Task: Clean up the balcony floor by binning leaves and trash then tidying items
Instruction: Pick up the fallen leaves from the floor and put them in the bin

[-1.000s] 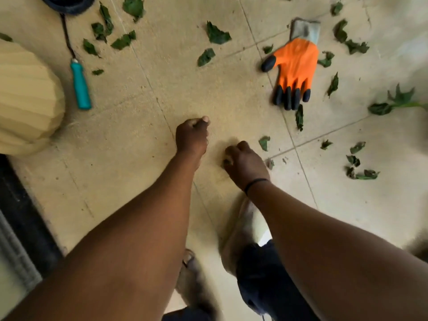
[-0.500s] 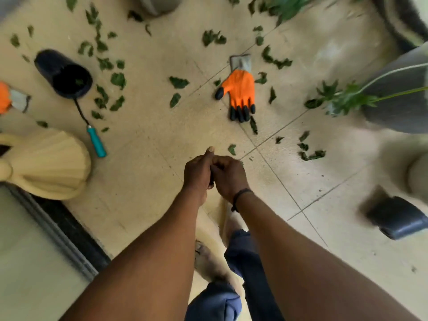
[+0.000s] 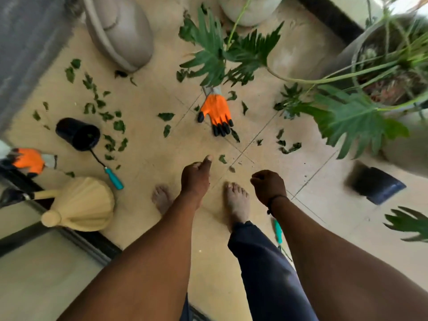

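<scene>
The balcony floor (image 3: 143,158) is beige tile, scattered with torn green leaves (image 3: 111,126) around an orange glove (image 3: 216,112). Nearer the person than the glove, the left hand (image 3: 195,179) and right hand (image 3: 268,188) hang curled; whether either holds anything cannot be told. Potted plants (image 3: 347,112) stand right of the glove.

No readable text, labels, brands, numbers or signs anywhere in my view.
</scene>
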